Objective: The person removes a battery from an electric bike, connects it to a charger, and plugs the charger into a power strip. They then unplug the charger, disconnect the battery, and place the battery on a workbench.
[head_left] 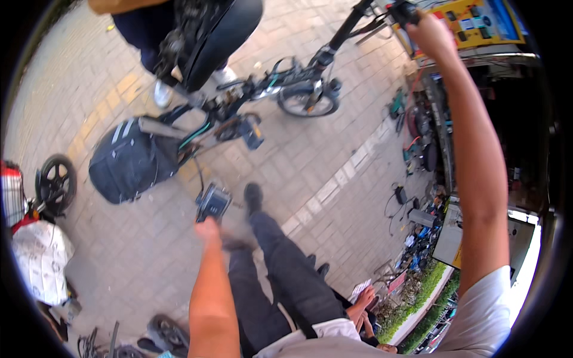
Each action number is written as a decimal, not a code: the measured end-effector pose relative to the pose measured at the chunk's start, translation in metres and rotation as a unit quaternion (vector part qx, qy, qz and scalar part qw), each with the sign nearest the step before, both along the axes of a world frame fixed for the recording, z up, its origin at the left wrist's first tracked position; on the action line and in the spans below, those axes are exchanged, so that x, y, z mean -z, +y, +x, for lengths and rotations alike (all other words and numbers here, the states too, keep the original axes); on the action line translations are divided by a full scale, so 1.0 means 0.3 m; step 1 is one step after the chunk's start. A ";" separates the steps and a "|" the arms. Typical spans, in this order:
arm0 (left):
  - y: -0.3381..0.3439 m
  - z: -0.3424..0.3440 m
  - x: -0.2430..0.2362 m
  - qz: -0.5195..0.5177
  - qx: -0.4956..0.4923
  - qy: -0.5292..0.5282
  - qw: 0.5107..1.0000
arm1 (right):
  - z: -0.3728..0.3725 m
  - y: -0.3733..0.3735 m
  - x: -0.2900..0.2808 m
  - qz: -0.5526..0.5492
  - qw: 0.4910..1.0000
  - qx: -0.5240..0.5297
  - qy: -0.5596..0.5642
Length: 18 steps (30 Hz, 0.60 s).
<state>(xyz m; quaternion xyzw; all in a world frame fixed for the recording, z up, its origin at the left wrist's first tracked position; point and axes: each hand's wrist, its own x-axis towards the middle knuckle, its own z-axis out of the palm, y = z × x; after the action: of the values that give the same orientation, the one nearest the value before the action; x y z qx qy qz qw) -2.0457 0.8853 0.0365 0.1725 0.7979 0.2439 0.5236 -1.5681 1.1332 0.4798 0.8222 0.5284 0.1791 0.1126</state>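
A folding bike (262, 89) with a small front wheel and a black saddle (224, 42) stands ahead of me. My right arm reaches far forward, and my right hand (433, 37) is closed around the handlebar grip (404, 12) at the upper right. Low beside the bike's rear, my left hand (208, 229) grips a boxy dark grey device (215, 203) from below. A thin cable runs up from the device toward the bike. What the device is cannot be made out. A black bag (134, 161) with pale stripes sits over the rear of the bike.
Another person's legs and white shoes (162, 94) are beyond the saddle. A stall with a yellow display board (477, 24) stands right, with tools and parts (418, 238) on the paving. Left are a wheel (57, 185) and a white sack (42, 259). Someone's hands (364, 304) hold paper.
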 end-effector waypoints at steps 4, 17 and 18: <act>-0.026 0.079 0.090 0.023 -0.108 -0.062 0.992 | -0.199 -0.013 -0.067 0.043 0.994 0.069 0.077; -0.026 0.064 0.272 0.025 -0.098 -0.017 0.995 | -0.147 -0.052 -0.055 0.078 0.992 0.044 0.085; -0.023 0.030 0.265 0.034 -0.111 -0.022 0.993 | -0.177 -0.024 -0.047 0.073 0.993 0.030 0.091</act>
<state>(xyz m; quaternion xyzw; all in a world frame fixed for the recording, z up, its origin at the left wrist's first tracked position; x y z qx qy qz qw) -2.0368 0.8785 -0.0430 0.0948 0.7914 0.3316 0.5047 -1.6213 1.1259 0.4939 0.8564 0.4973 0.1386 0.0093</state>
